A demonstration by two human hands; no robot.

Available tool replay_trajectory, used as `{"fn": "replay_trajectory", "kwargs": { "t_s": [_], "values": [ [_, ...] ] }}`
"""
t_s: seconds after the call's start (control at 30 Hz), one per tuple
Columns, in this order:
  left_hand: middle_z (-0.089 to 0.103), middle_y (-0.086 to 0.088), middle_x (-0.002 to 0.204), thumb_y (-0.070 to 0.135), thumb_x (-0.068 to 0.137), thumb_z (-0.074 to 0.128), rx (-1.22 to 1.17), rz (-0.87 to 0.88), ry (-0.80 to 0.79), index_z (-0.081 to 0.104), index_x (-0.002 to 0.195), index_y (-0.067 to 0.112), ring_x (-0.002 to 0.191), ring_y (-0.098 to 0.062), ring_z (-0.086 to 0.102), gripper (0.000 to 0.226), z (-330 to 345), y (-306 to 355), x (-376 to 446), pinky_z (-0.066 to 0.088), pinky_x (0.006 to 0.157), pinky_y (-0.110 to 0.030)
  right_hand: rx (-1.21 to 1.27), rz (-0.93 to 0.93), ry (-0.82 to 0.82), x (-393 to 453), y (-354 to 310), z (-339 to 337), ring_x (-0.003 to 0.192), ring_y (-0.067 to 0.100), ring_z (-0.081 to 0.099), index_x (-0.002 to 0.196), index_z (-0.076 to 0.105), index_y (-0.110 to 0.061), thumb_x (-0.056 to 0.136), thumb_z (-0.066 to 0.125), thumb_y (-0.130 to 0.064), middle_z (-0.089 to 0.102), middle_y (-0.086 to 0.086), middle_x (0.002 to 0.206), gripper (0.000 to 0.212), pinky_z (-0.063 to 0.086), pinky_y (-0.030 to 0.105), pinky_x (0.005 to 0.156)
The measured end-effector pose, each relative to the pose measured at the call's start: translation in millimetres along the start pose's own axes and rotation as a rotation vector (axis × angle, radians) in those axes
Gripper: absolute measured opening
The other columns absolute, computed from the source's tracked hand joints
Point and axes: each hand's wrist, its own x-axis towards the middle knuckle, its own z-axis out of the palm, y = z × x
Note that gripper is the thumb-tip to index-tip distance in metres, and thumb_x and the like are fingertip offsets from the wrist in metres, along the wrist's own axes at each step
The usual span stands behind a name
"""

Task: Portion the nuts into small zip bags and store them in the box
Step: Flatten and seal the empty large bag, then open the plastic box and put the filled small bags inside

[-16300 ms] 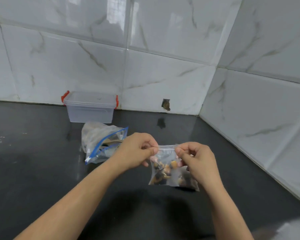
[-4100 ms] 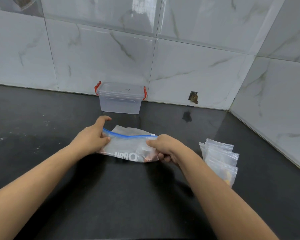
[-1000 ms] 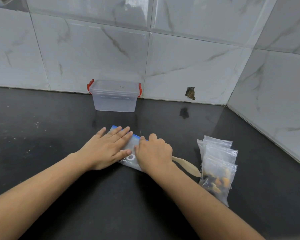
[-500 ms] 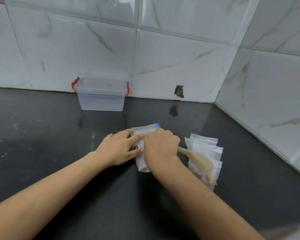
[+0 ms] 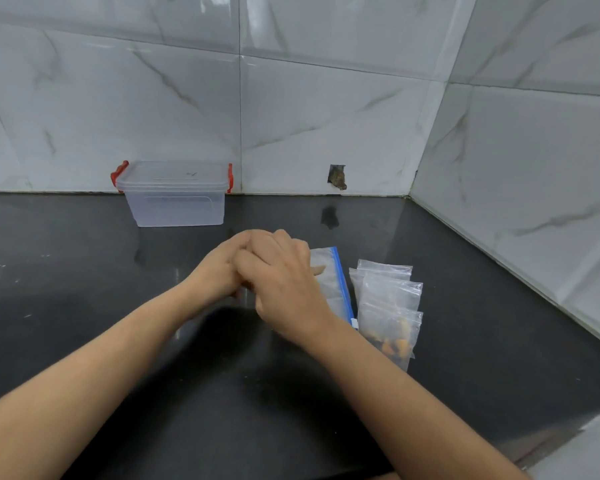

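Two hands: we see both meet over a dark countertop (image 5: 84, 323), the right hand (image 5: 284, 289) lying partly across the left hand (image 5: 219, 271).
Left hand: its fingers curl under the right one; we cannot tell what, if anything, they pinch.
Right hand: knuckles up, fingers bent downward onto the large zip bag (image 5: 329, 282); whether they grip it or only press on it we cannot tell.
Large zip bag: flat on the counter just right of the hands, its blue zip strip running along the side nearest the small bags (a pale tan sliver shows through the plastic, too indistinct for us to name).
Small zip bags (image 5: 388, 303): we count at least three overlapping in a fanned stack, just beside the large bag's blue edge; orange and dark nuts (image 5: 395, 344) sit in the nearest one.
Box (image 5: 174, 195): clear plastic with red clips, lid on, against the marble-tiled wall (image 5: 326, 109) well beyond the hands.
Wall: a small ragged hole (image 5: 336, 176) low in one tile, right of the box.
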Motion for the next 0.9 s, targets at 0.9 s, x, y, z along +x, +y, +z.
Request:
{"fn": "replay_trajectory", "kwargs": {
  "t_s": [0.9],
  "values": [
    [0.073,0.012,0.086,0.002,0.083,0.061,0.188,0.003,0.008,0.07,0.086,0.033,0.086,-0.003,0.067,0.032,-1.6,-22.7,-4.8,0.05,0.085,-0.019,-0.162,-0.054,-0.511,-52.3,-18.5,-5.0,0.058,0.02,0.054,0.067,0.058,-0.014,0.063,0.074,-0.013,0.057,0.003,0.07,0.017,0.038,0.025,0.042]
  ]
}}
